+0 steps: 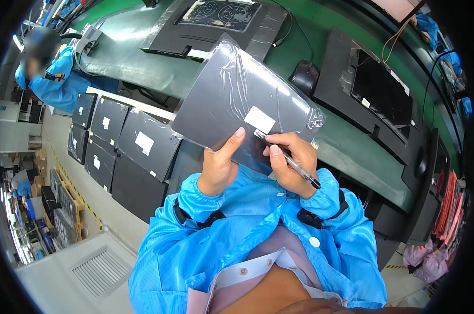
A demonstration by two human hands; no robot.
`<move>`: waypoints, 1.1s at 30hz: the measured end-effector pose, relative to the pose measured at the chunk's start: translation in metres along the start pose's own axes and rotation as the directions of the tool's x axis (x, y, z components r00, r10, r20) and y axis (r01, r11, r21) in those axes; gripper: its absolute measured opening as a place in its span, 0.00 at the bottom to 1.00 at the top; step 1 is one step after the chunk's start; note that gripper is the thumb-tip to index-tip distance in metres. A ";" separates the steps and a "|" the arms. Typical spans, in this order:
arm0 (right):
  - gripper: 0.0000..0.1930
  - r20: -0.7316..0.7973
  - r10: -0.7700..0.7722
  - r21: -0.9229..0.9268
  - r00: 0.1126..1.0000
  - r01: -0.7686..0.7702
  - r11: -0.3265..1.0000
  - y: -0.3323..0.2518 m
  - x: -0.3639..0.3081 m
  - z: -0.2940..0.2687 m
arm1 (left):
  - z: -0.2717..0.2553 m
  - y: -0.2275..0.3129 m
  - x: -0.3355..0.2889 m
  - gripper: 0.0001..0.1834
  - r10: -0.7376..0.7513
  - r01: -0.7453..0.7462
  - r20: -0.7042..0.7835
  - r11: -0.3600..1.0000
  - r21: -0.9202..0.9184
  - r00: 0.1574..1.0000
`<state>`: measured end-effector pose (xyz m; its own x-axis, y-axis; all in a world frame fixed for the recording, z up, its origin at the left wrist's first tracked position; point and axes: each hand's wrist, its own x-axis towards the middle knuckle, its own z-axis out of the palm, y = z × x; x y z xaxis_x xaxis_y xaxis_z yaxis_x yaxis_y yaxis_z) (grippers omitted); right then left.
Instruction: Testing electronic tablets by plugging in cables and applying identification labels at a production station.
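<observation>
Head view — left hand (pixel 219 165) gripping flat film-wrapped panel (pixel 216 102), right hand (pixel 297 157) pinching slim pen (pixel 301 170), rectangular label (pixel 260 120)

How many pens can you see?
1: the pen in the right hand, slanting with one end over the grey panel. Others may be hidden or too small to spot.

Dark film-wrapped panel (pixel 216 99), tilted, white label (pixel 260 120), 1 clear pen (pixel 298 167), tip beside label
</observation>
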<state>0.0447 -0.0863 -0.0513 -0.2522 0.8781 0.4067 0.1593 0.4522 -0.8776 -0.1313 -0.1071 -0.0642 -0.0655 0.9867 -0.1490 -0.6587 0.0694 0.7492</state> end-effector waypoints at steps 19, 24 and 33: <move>0.19 -0.043 -0.038 -0.710 0.998 -0.003 0.704 0.031 -0.005 -0.067 | -0.243 0.153 -0.150 0.19 0.029 -0.073 -0.550 0.996 -0.059 0.835; 0.20 -0.171 0.176 -0.822 0.969 -0.239 0.517 0.037 -0.001 -0.081 | -0.332 0.155 -0.207 0.18 0.027 -0.084 -0.677 0.995 -0.052 0.735; 0.24 0.599 0.037 -0.258 0.800 0.150 0.954 -0.005 0.018 0.039 | -0.332 0.163 -0.200 0.29 0.012 0.577 -0.909 0.769 0.275 0.417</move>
<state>0.0026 -0.0787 -0.0494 -0.7673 0.6255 0.1413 0.3609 0.6034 -0.7112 -0.4739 -0.3424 -0.1265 -0.7162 0.2783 -0.6399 -0.3383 0.6636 0.6672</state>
